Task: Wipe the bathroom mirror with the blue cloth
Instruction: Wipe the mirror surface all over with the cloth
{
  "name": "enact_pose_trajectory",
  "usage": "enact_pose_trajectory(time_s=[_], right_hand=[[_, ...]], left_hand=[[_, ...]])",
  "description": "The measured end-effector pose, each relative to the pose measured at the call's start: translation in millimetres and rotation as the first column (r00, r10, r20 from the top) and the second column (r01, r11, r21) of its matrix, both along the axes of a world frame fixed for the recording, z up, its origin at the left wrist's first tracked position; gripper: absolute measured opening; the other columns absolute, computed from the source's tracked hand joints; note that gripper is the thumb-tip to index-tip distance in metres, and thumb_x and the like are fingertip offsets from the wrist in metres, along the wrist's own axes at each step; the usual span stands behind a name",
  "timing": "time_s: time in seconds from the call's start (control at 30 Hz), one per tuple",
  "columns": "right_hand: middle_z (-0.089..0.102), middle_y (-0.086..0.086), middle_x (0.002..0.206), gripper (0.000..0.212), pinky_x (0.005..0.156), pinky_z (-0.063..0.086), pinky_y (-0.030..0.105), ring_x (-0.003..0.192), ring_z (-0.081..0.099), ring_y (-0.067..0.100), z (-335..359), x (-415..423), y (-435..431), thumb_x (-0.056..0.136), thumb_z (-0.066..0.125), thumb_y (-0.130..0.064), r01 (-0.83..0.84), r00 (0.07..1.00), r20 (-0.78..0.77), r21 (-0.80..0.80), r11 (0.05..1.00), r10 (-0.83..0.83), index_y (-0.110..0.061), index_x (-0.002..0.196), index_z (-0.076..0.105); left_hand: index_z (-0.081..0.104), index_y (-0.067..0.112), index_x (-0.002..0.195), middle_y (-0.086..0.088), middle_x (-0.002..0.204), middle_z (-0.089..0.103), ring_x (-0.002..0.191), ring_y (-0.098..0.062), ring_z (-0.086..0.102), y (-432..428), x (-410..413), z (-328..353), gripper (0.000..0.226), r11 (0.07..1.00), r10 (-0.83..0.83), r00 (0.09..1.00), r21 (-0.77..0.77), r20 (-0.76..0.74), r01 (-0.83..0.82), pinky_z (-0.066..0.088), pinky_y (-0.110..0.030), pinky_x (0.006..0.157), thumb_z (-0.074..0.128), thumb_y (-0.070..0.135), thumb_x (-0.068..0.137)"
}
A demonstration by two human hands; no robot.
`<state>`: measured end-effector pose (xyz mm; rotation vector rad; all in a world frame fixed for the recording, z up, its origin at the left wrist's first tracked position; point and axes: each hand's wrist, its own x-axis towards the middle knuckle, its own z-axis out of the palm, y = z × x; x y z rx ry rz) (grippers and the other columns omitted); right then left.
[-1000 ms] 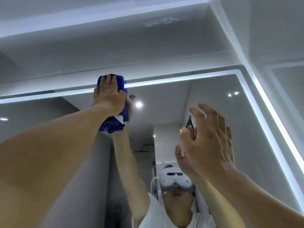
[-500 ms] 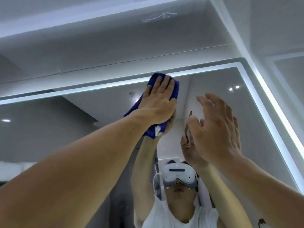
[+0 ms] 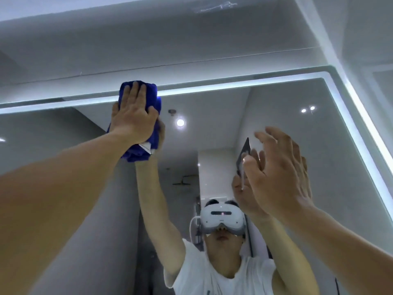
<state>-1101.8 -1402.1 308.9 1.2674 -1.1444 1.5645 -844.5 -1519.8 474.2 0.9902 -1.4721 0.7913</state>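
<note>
My left grip (image 3: 134, 118), fingers flat, presses the blue cloth (image 3: 136, 155) beneath it on the mirror (image 3: 276, 116), swept back leftward along the top edge: another pass; my right grip (image 3: 278, 173) hovers spread, empty.

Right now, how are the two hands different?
The left hand presses the cloth flat on the mirror; the right hand touches no cloth. The left hand is up at the lit top edge; the right hand is lower, fingers spread, a thin dark thing by its thumb. Both reach up.
</note>
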Motion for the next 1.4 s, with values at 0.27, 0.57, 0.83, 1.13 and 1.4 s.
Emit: enact_pose_trajectory(time_s=[0.27,0.57,0.83,1.13,1.4], right_hand=[[0.037,-0.002,0.148,0.05,0.11,0.026,0.038,0.136,0.031,0.017,-5,23,0,0.091,0.051,-0.033,-0.021,0.999,-0.027,0.039,0.999,0.022,-0.024,0.14,0.045],[0.037,0.0,0.149,0.053,0.11,0.029,0.042,0.137,0.033,0.02,-15,47,15,0.09,0.041,-0.036,-0.048,0.999,-0.007,0.054,0.997,0.049,-0.021,0.14,0.045],[0.036,0.0,0.149,0.049,0.111,0.031,0.046,0.136,0.033,0.02,-11,65,4,0.093,0.052,-0.026,0.0,0.998,-0.061,0.079,0.997,0.005,-0.022,0.141,0.043],[0.037,-0.003,0.15,0.055,0.113,0.029,0.043,0.138,0.03,0.018,-17,61,6,0.087,0.041,-0.037,0.054,0.993,-0.107,0.061,0.997,-0.048,-0.023,0.14,0.045],[0.032,-0.005,0.152,0.053,0.114,0.026,0.04,0.139,0.027,0.015,-23,65,-8,0.092,0.043,-0.038,0.013,0.998,-0.057,0.093,0.996,-0.007,-0.025,0.144,0.042]], left_hand=[[-0.003,0.023,0.156,0.004,0.165,-0.005,0.151,-0.011,-0.009,1,-9,-77,0.071,0.997,0.015,0.987,-0.076,0.163,-0.003,0.001,-0.043,0.123,0.019,0.042,0.091],[0.014,0.021,0.158,0.001,0.166,0.007,0.152,-0.02,0.003,-4,-24,-213,0.066,0.963,0.173,0.736,-0.27,0.654,0.014,0.012,-0.049,0.119,0.035,0.044,0.099],[-0.001,0.026,0.156,0.005,0.165,-0.005,0.151,-0.01,-0.008,-10,20,-92,0.07,0.986,0.104,0.838,-0.169,0.536,-0.015,0.011,-0.047,0.122,0.018,0.05,0.093],[-0.005,0.024,0.156,0.008,0.164,-0.013,0.15,-0.016,-0.017,-9,23,60,0.076,0.987,-0.043,0.999,0.156,0.014,0.041,-0.003,-0.051,0.12,0.025,0.047,0.09],[-0.007,0.023,0.156,0.004,0.165,-0.013,0.15,-0.015,-0.015,5,-22,-42,0.07,0.992,0.027,0.938,-0.122,0.345,0.017,-0.003,-0.047,0.122,0.02,0.044,0.095]])
